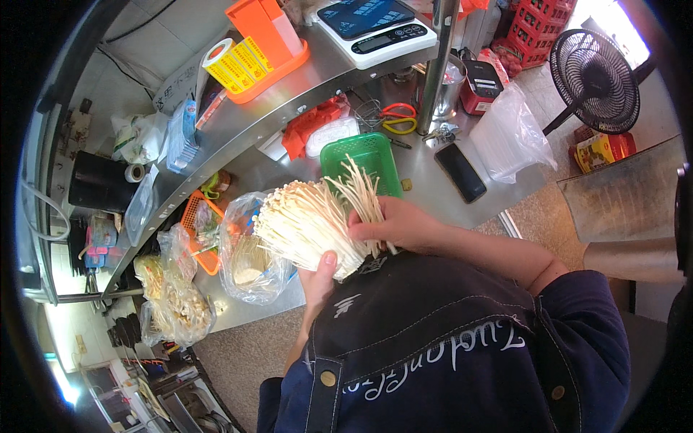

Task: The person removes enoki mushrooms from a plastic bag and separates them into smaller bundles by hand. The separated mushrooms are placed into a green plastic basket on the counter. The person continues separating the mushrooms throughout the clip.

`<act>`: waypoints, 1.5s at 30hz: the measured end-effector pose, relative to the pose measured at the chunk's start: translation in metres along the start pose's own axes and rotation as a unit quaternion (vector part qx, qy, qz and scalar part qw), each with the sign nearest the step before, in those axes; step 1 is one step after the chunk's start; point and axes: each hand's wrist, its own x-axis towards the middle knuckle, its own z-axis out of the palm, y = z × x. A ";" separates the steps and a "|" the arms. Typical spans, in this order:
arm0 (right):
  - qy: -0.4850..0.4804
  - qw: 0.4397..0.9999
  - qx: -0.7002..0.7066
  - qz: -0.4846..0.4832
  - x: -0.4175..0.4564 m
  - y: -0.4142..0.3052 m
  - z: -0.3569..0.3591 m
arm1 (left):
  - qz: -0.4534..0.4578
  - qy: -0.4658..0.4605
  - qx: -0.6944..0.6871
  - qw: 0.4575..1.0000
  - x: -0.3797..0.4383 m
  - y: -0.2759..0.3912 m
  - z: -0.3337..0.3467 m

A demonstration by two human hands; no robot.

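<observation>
A thick bunch of enoki mushrooms lies in my left hand, whose thumb presses on its base end. Between the thumb and fingers of my right hand is a smaller clump of enoki, fanned apart from the bunch. Just beyond the clump stands a green plastic basket; the mushrooms hide part of its inside. Left of the bunch, an open clear plastic bag holds more enoki.
An orange basket and bags of mushrooms sit at the left. A phone, a plastic-wrapped stack and red-and-yellow scissors lie to the right. A kitchen scale rests on the raised steel shelf; a fan stands beyond.
</observation>
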 end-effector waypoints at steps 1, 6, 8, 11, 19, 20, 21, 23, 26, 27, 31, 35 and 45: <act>0.003 0.999 -0.046 -0.021 -0.001 -0.002 0.000 | -0.003 0.001 0.004 1.000 0.000 0.000 0.002; 0.053 0.988 -0.119 -0.087 -0.001 0.003 0.003 | 0.001 -0.013 0.000 1.000 0.001 0.007 0.010; 0.049 0.991 -0.095 -0.081 -0.001 0.004 0.003 | 0.017 0.001 0.006 1.000 0.003 0.000 0.004; 0.047 0.991 -0.099 -0.078 -0.002 0.003 0.002 | 0.015 -0.005 0.010 1.000 0.004 -0.002 0.004; 0.105 0.978 0.177 -0.003 0.004 0.009 -0.003 | 0.031 0.019 -0.033 0.999 0.003 -0.006 0.001; 0.091 0.982 0.164 -0.001 0.003 0.008 -0.005 | 0.031 0.019 -0.034 0.999 0.002 -0.006 0.001; 0.077 0.985 0.151 0.002 0.002 0.007 -0.007 | 0.020 0.018 -0.018 0.999 0.003 -0.006 0.000; 0.040 0.997 -0.018 -0.059 -0.001 0.002 -0.002 | -0.004 0.014 0.014 1.000 0.005 -0.006 -0.002; 0.017 0.987 -0.126 -0.095 -0.002 0.003 0.002 | 0.019 0.023 0.029 0.999 0.005 -0.002 0.009; 0.015 0.985 -0.137 -0.100 -0.001 0.004 0.002 | 0.024 0.025 0.032 0.999 0.005 -0.002 0.010; 0.040 0.983 -0.150 -0.099 0.000 0.009 0.004 | 0.041 0.024 0.046 0.998 0.007 -0.003 0.007; 0.058 0.983 -0.148 -0.097 -0.004 0.006 0.008 | 0.057 0.031 0.071 0.995 0.010 -0.010 0.003; 0.047 0.991 -0.084 -0.097 0.003 0.019 0.002 | 0.086 0.008 0.079 0.993 0.011 -0.002 0.009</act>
